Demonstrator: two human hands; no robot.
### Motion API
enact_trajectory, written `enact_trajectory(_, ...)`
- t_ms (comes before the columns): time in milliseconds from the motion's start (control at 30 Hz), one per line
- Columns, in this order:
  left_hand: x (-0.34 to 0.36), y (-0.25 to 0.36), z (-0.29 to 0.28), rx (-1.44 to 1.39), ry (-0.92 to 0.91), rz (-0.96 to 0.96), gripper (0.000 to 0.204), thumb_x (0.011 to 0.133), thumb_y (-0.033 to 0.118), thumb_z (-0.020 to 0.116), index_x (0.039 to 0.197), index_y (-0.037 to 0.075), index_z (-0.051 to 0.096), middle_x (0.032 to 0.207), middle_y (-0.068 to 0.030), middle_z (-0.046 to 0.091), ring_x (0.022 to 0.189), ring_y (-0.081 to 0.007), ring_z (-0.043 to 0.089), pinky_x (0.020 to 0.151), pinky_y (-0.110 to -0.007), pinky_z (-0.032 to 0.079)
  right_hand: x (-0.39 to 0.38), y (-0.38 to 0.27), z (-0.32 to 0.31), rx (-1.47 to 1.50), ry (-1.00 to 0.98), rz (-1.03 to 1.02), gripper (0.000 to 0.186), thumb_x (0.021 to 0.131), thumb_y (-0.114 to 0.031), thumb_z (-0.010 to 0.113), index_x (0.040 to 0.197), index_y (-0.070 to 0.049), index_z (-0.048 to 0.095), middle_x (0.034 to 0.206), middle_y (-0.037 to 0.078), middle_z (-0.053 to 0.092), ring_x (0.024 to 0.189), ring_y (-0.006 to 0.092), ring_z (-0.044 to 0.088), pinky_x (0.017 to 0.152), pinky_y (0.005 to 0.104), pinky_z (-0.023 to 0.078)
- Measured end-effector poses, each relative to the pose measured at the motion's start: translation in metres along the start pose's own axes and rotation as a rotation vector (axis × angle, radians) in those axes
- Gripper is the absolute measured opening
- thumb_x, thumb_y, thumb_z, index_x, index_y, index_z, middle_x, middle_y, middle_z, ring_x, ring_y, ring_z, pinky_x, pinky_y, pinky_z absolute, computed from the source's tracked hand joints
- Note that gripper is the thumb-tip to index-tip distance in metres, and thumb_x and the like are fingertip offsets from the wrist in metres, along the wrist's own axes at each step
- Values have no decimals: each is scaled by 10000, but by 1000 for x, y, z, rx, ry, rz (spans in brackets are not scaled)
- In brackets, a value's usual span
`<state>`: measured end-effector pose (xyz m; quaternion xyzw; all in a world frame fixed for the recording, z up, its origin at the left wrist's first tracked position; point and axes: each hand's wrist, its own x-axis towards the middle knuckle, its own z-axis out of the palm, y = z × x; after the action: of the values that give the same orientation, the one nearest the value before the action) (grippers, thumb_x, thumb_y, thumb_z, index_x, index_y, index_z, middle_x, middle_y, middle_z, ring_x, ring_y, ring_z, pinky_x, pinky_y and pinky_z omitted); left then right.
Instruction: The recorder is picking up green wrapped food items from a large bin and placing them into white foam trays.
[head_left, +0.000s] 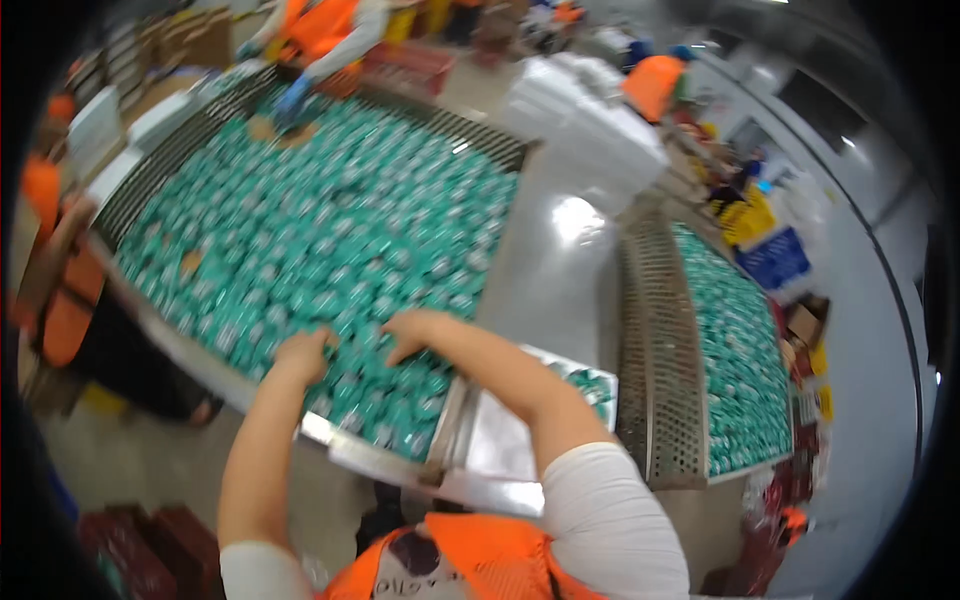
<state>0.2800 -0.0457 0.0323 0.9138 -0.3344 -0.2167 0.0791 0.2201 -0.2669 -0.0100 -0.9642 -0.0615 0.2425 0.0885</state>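
Observation:
A wide metal sorting table (pixel 512 150) is heaped with small, shiny green-wrapped packs (pixel 350 220) bearing pale labels; what is inside them I cannot make out. Over the near part of the heap, my left hand (pixel 305 355) touches the packs, its fingers blurred and partly hidden. Just to its right, my right hand (pixel 415 332) reaches in from the side, thumb and fingers apart, with packs beneath them. Below my right forearm a white box (pixel 500 440) holds some of the same green packs (pixel 588 388).
A second perforated-sided bin (pixel 660 350) of green packs stands to the right, past a smooth metal surface (pixel 560 250). White boxes (pixel 590 110) are stacked at the far end. Across the table a gloved co-worker (pixel 320 35) reaches in; another person (pixel 65 270) stands at left.

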Motion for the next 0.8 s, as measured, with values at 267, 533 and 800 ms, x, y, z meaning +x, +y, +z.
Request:
enact_trajectory(267, 4, -9, 3, -8, 34, -46, 392, 699, 92, 518, 1081, 174, 488, 1032, -147, 532, 922, -325, 554, 741, -397, 463, -34, -12, -68, 836, -124, 40, 488, 688, -317, 650, 1122, -129, 528, 977, 41, 566, 813, 148, 544, 672, 258, 466)
enact_trajectory(533, -4, -6, 1, -46, 27, -44, 436, 702, 89, 531, 1128, 155, 464, 1044, -155, 537, 934, -331, 549, 763, -398, 458, -104, -25, -87, 1426, -56, -56, 457, 740, -194, 607, 1174, -154, 469, 956, -42, 533, 785, 54, 486, 620, 203, 418)
enact_trajectory(800, 15, -26, 6, -148, 560, 194, 491, 740, 69, 530, 1211, 129, 401, 1102, -179, 480, 1017, -333, 484, 853, -383, 403, -206, -25, -96, 1268, 423, -31, 520, 750, -99, 601, 1230, -61, 405, 1066, 42, 522, 1009, 141, 479, 867, 258, 376)
